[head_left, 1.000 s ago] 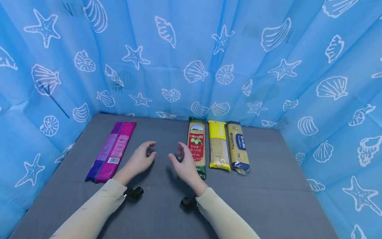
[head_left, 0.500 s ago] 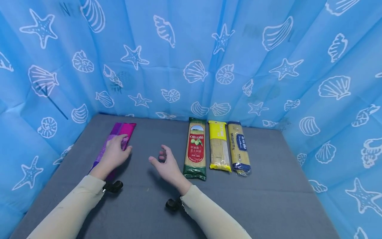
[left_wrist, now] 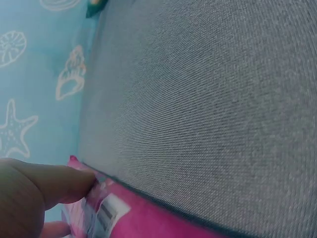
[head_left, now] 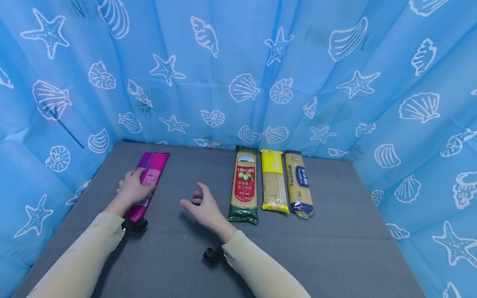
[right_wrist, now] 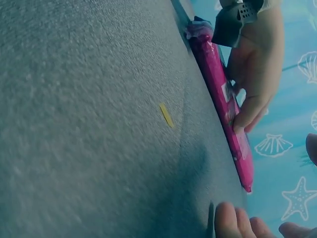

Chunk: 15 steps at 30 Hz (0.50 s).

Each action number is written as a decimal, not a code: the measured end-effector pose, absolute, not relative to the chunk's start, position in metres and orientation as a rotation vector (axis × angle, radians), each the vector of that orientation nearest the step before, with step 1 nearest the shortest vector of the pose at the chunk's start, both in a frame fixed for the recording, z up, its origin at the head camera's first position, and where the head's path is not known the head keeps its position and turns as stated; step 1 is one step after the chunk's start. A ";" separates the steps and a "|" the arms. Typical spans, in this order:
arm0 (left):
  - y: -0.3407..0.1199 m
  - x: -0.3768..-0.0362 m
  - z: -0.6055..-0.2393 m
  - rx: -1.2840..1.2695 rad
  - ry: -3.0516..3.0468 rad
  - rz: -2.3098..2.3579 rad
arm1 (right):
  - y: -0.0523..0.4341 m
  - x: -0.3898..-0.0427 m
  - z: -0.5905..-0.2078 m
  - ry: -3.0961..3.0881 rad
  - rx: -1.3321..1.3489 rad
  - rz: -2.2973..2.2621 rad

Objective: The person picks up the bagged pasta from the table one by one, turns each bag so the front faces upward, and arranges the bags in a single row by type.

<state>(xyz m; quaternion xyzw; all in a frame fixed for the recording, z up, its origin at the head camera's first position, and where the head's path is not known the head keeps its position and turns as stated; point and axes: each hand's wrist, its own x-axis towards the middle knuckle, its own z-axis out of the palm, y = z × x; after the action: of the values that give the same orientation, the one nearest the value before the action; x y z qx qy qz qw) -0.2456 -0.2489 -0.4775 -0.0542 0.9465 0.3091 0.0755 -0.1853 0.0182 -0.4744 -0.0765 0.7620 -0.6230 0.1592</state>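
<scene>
A long magenta packet (head_left: 152,169) lies on the grey table (head_left: 335,248) at the left. My left hand (head_left: 133,188) lies across its middle, fingers over the far side and thumb against the near edge (left_wrist: 74,183). The right wrist view shows the same grip on the magenta packet (right_wrist: 218,74) from the side. My right hand (head_left: 203,205) hovers over the table's middle with relaxed, spread fingers and holds nothing. Its fingertips (right_wrist: 237,223) show at the bottom of the right wrist view.
Three pasta packets lie side by side right of centre: a green and red one (head_left: 244,186), a yellow one (head_left: 273,182), a blue-labelled one (head_left: 299,184). A tiny yellow scrap (right_wrist: 166,115) lies on the cloth. A blue shell-patterned curtain (head_left: 238,62) walls three sides.
My left hand moved left from the table's middle onto the magenta packet and closed around it. My right hand drifted left, away from the green and red packet.
</scene>
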 end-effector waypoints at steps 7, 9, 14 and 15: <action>-0.248 -0.242 -0.472 -0.128 2.762 0.974 | 0.012 -0.184 -0.479 2.111 -0.199 -1.783; -0.246 -0.242 -0.471 -0.122 2.752 0.987 | 0.010 -0.183 -0.480 2.107 -0.200 -1.772; -0.242 -0.240 -0.467 -0.114 2.718 1.003 | 0.003 -0.180 -0.483 2.126 -0.223 -1.722; -0.242 -0.240 -0.467 -0.114 2.711 1.008 | 0.001 -0.179 -0.484 2.145 -0.231 -1.702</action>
<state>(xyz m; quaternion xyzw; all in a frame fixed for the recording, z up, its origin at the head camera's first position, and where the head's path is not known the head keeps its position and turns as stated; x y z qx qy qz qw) -0.2398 -0.2418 -0.4665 -0.0391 0.9295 0.3455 0.1232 -0.1794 0.0009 -0.4839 -0.0824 0.7655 -0.6074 0.1958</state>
